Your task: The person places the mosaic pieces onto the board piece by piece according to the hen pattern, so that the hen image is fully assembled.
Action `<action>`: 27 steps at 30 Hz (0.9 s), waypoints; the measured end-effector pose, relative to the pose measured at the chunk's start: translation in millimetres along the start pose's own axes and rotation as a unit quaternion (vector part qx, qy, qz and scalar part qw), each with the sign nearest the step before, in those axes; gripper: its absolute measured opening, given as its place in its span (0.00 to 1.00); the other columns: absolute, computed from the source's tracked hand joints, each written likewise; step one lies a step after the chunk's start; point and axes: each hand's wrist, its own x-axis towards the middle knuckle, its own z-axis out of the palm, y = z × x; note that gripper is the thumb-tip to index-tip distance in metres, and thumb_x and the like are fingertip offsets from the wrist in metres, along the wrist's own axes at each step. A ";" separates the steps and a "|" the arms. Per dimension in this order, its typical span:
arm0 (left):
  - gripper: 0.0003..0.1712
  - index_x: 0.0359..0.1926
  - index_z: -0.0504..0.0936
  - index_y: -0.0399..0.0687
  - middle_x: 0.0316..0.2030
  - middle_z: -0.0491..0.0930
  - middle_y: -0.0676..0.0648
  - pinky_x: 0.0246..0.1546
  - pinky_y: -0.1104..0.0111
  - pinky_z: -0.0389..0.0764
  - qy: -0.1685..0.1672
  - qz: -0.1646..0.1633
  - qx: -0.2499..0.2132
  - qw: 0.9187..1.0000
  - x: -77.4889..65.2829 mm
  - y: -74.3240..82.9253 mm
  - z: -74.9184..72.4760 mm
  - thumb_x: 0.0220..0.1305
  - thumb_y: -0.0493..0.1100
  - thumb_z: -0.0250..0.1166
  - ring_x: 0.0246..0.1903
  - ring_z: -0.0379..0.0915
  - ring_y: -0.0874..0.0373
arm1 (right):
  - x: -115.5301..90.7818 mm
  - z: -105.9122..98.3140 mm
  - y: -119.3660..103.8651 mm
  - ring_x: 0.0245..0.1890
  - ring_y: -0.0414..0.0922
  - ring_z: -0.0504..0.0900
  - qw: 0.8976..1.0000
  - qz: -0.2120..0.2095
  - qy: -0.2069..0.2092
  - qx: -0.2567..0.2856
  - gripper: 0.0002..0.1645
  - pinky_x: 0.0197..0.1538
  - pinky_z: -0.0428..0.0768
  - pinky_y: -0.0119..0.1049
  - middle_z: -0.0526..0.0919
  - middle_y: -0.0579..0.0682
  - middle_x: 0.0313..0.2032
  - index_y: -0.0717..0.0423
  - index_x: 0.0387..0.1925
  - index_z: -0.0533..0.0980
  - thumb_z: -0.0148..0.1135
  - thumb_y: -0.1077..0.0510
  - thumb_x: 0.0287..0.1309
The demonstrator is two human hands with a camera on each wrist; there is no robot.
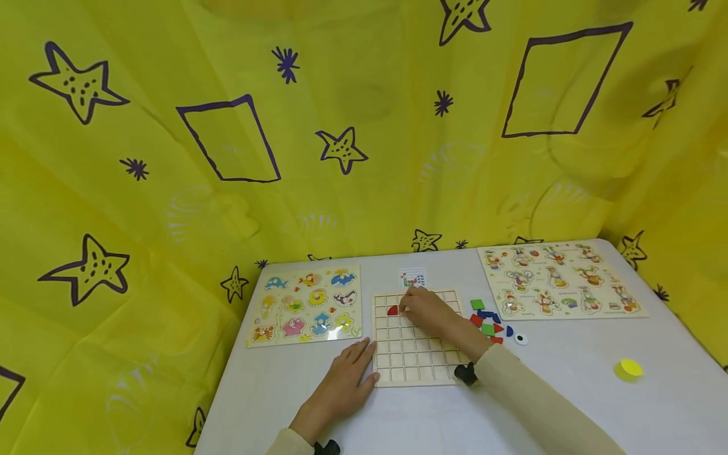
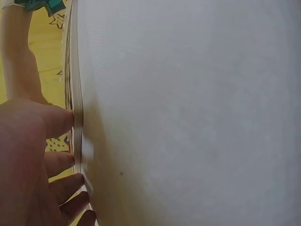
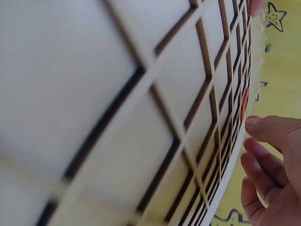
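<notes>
A pale wooden grid board (image 1: 418, 365) lies on the table. Its left edge meets the fingertips of my left hand (image 1: 345, 378), whose fingers are extended; in the left wrist view the thumb and fingers (image 2: 66, 188) line that edge. Over the upper rows, my right hand (image 1: 426, 311) reaches down with bent fingers. Just left of its fingertips, a red rounded piece (image 1: 392, 310) sits in a cell; the right wrist view has this red piece (image 3: 244, 104) near the thumb tip. Whether the right fingers pinch a piece I cannot tell.
A small pattern card (image 1: 412, 278) lies behind the board. Loose coloured pieces, including a green square (image 1: 477, 304) and an eye disc (image 1: 520, 339), lie to its right. Picture puzzles stand left (image 1: 304, 303) and right (image 1: 563, 281). A yellow round object (image 1: 628, 370) is farther right.
</notes>
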 end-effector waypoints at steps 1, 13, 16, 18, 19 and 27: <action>0.38 0.83 0.61 0.51 0.82 0.59 0.47 0.77 0.46 0.64 -0.001 0.000 -0.001 1.000 0.0 0.2 0.0 0.80 0.57 0.55 0.80 0.56 0.46 | -3.9 -3.2 3.5 0.54 0.52 0.82 1.000 0.006 -0.004 0.000 0.08 0.63 0.81 0.52 0.85 0.50 0.48 0.55 0.47 0.88 0.66 0.61 0.72; 0.38 0.83 0.60 0.49 0.82 0.58 0.46 0.76 0.45 0.64 -0.005 -0.001 -0.001 1.000 -0.5 2.3 -0.6 0.80 0.57 0.55 0.80 0.55 0.45 | -84.9 -59.7 61.6 0.45 0.54 0.83 0.992 0.112 -0.011 0.059 0.11 0.50 0.85 0.52 0.84 0.57 0.43 0.64 0.50 0.82 0.64 0.63 0.71; 0.38 0.83 0.60 0.49 0.82 0.59 0.46 0.76 0.45 0.64 -0.003 0.001 0.001 1.000 -0.6 2.0 -0.3 0.80 0.57 0.55 0.79 0.56 0.45 | -104.9 -70.3 75.2 0.42 0.53 0.82 0.988 0.146 -0.016 0.052 0.10 0.47 0.85 0.51 0.83 0.58 0.42 0.64 0.48 0.82 0.67 0.63 0.68; 0.38 0.83 0.60 0.49 0.82 0.59 0.46 0.76 0.45 0.64 -0.003 0.000 0.003 1.000 -0.5 1.2 0.3 0.80 0.57 0.55 0.79 0.56 0.45 | -115.2 -74.0 81.7 0.42 0.53 0.81 0.984 0.170 -0.022 0.048 0.10 0.47 0.84 0.52 0.83 0.58 0.43 0.63 0.47 0.82 0.68 0.62 0.67; 0.38 0.83 0.60 0.48 0.82 0.59 0.46 0.76 0.44 0.64 -0.001 0.001 0.003 1.000 -0.6 1.0 0.4 0.80 0.57 0.55 0.79 0.56 0.44 | -119.6 -74.7 84.7 0.42 0.54 0.81 0.983 0.177 -0.025 0.044 0.10 0.47 0.84 0.53 0.83 0.59 0.43 0.64 0.47 0.81 0.68 0.62 0.67; 0.38 0.82 0.61 0.47 0.81 0.59 0.44 0.75 0.43 0.65 -0.001 0.005 -0.003 1.000 0.0 1.2 1.4 0.80 0.56 0.56 0.79 0.56 0.43 | -138.3 -64.7 92.1 0.44 0.57 0.82 0.982 0.187 -0.015 0.007 0.11 0.49 0.82 0.60 0.84 0.58 0.42 0.61 0.43 0.81 0.74 0.62 0.60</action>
